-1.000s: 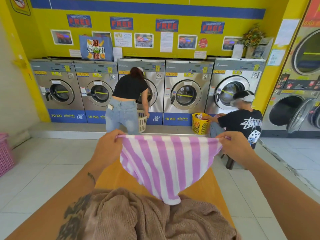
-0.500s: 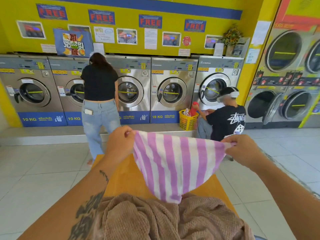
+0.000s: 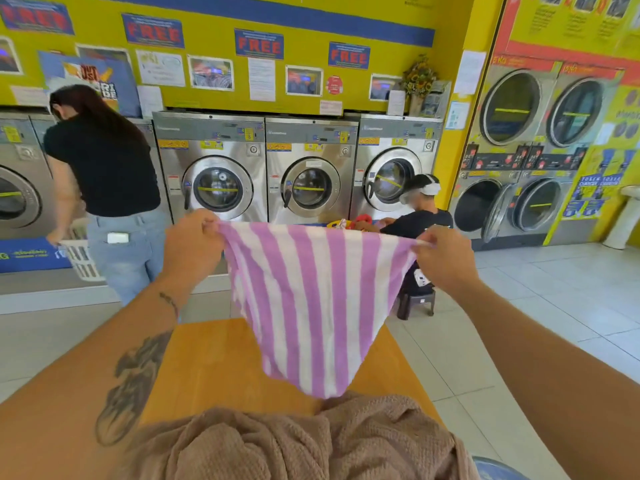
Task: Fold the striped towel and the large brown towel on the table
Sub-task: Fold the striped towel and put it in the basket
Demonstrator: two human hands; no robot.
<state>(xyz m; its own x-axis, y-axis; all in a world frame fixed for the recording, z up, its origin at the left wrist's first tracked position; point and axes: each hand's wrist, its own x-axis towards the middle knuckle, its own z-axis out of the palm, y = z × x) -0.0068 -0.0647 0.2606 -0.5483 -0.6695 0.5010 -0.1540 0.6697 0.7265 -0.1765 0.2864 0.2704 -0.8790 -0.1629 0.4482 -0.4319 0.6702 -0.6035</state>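
Note:
I hold the purple-and-white striped towel (image 3: 311, 306) up in the air, stretched between both hands. My left hand (image 3: 192, 247) pinches its top left corner and my right hand (image 3: 445, 259) pinches its top right corner. The towel hangs down to a point just above the large brown towel (image 3: 294, 441), which lies crumpled on the near end of the orange wooden table (image 3: 214, 368).
A person in a black top stands at the left with a white laundry basket (image 3: 81, 261). Another person sits on a low stool (image 3: 415, 303) beyond the table's far right corner. Washing machines (image 3: 214, 174) line the back wall, dryers (image 3: 540, 150) the right.
The view has swung to the right, and the striped towel now hangs clear of the brown towel. The standing person has moved left, now holding a white basket.

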